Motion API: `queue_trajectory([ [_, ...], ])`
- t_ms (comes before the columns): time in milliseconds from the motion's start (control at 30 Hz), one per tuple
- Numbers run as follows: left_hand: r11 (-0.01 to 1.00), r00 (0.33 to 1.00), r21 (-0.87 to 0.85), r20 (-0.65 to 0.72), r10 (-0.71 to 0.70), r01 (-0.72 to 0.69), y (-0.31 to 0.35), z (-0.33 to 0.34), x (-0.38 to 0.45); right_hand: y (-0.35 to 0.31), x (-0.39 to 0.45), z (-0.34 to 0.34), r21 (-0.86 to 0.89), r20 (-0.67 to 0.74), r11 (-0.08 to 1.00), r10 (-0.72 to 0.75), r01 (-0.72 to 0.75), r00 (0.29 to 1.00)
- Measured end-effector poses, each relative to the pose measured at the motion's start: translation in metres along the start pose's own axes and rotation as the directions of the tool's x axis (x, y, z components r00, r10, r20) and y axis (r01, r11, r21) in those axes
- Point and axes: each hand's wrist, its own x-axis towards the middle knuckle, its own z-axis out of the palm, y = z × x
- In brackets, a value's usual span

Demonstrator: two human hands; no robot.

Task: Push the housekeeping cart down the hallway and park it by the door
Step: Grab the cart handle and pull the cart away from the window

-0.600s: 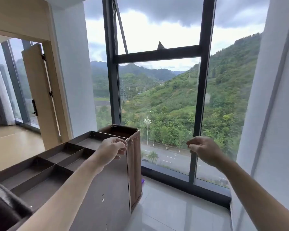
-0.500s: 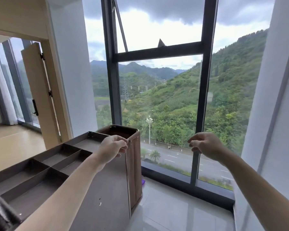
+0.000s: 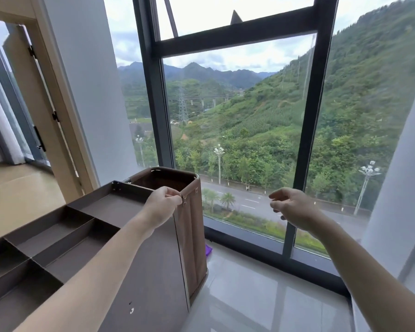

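The brown housekeeping cart [image 3: 151, 271] fills the lower left, its top divided into several open trays. A brown fabric bag [image 3: 192, 226] hangs on its far end, close to the window. My left hand [image 3: 162, 207] grips the cart's top corner where the bag's frame is attached. My right hand [image 3: 290, 206] hovers in the air to the right of the cart, fingers loosely curled, holding nothing. An open wooden door [image 3: 31, 109] in its frame stands at the far left, just beyond the cart.
A floor-to-ceiling window with dark frames [image 3: 307, 121] closes off the hallway straight ahead. White walls flank it on both sides. Glossy grey floor tiles [image 3: 261, 300] lie to the right of the cart. A small purple object [image 3: 208, 249] lies on the floor behind the bag.
My view has moved closer to the window and cart's end. My left hand keeps its grip on the corner. My right hand's fingers have loosened slightly.
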Motion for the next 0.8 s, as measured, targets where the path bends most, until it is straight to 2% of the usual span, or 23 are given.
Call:
queue_trajectory([
  [100,0.999,0.997,0.027,0.063,-0.042,0.041,-0.029,0.011,0.047,0.008,0.036,0.015,0.003,-0.023,0.998,0.061,-0.061,0.998],
  [233,0.99,0.963,0.077,0.233,-0.136,0.122,-0.06,0.026,0.108,0.006,0.082,0.048,-0.019,-0.021,0.991,0.133,-0.133,0.991],
  [367,0.993,0.951,0.089,0.291,-0.106,0.084,-0.049,0.038,0.188,0.004,0.127,0.073,-0.082,0.003,0.991,0.104,-0.104,0.995],
  [533,1.0,0.944,0.013,0.33,-0.011,0.007,-0.018,0.079,0.273,0.012,0.185,0.039,-0.098,-0.121,0.989,0.099,-0.111,0.988],
  [633,0.997,0.936,0.052,0.351,0.033,-0.055,-0.012,0.11,0.315,0.028,0.225,0.004,-0.052,-0.207,0.99,0.116,-0.129,0.971],
  [800,0.994,0.936,0.108,0.349,-0.038,0.0,-0.024,0.173,0.38,0.085,0.304,-0.027,-0.038,-0.23,0.99,0.121,-0.133,0.966],
])
